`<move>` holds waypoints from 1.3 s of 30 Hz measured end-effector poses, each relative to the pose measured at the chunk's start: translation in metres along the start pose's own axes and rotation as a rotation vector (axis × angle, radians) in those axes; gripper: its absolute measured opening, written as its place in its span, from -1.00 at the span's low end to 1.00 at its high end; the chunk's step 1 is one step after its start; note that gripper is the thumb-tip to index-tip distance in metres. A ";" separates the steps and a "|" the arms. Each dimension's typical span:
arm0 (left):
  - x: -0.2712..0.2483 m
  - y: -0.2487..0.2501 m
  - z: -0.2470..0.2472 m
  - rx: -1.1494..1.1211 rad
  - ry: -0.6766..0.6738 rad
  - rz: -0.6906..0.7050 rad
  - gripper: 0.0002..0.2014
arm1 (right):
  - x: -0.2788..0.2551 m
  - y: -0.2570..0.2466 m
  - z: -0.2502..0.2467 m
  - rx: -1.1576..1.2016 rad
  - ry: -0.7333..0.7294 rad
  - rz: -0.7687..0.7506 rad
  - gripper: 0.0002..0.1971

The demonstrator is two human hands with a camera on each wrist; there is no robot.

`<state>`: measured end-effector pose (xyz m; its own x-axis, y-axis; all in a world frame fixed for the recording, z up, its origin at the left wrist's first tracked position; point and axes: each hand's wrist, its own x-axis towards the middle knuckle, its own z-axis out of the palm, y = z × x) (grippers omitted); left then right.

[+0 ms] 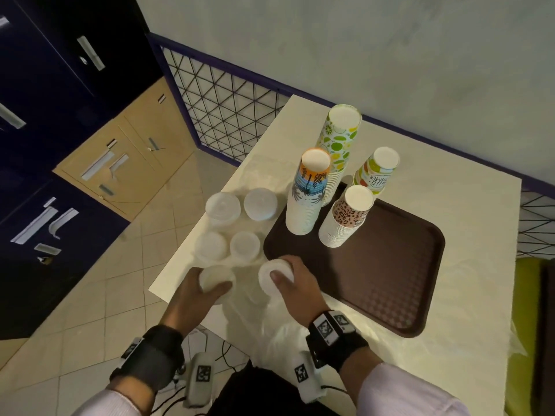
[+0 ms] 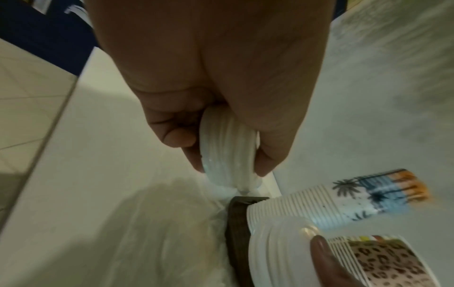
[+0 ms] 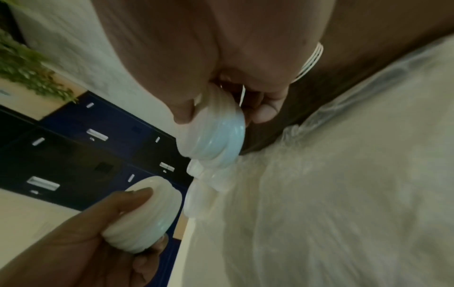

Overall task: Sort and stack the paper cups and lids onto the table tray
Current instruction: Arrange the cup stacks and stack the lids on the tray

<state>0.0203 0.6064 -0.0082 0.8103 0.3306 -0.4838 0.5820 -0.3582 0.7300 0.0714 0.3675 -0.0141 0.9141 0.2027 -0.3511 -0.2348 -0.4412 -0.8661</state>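
My left hand (image 1: 207, 291) grips a short stack of white plastic lids (image 1: 216, 279) at the table's near left corner; the same stack (image 2: 227, 153) shows in the left wrist view. My right hand (image 1: 288, 279) grips a second lid stack (image 1: 274, 276) beside the brown tray (image 1: 390, 265), seen close as the right-hand lid stack (image 3: 216, 134). On the tray stand upside-down cup stacks: a palm-print stack (image 1: 307, 193), a leopard-print stack (image 1: 345, 217), a citrus-print stack (image 1: 338, 145) and a "Hello Summer" stack (image 1: 378, 172).
Several more lid stacks (image 1: 234, 223) sit on the cream table (image 1: 468, 211) left of the tray. Crumpled clear plastic wrap (image 1: 288, 331) lies at the near edge. Dark lockers (image 1: 45, 115) and a wire-grid railing (image 1: 228, 115) stand beyond the table's left side.
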 end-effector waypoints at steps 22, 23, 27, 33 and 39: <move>0.045 0.116 0.185 0.291 -0.472 0.130 -0.24 | -0.049 0.076 -0.111 0.320 0.565 0.278 -0.46; 0.046 0.116 0.189 0.320 -0.482 0.129 -0.23 | -0.050 0.078 -0.113 0.317 0.568 0.287 -0.45; 0.053 0.113 0.197 0.411 -0.521 0.104 -0.27 | -0.052 0.085 -0.118 0.308 0.559 0.330 -0.62; 0.052 0.113 0.203 0.625 -0.408 0.123 -0.32 | -0.047 0.090 -0.120 0.297 0.511 0.365 -0.69; 0.051 0.113 0.203 0.575 -0.361 0.143 -0.48 | -0.035 0.086 -0.120 0.367 0.492 0.387 -0.75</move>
<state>0.1411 0.4048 -0.0481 0.7953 -0.0300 -0.6055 0.3309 -0.8154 0.4749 0.0589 0.2172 -0.0334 0.7654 -0.3637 -0.5309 -0.5888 -0.0628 -0.8058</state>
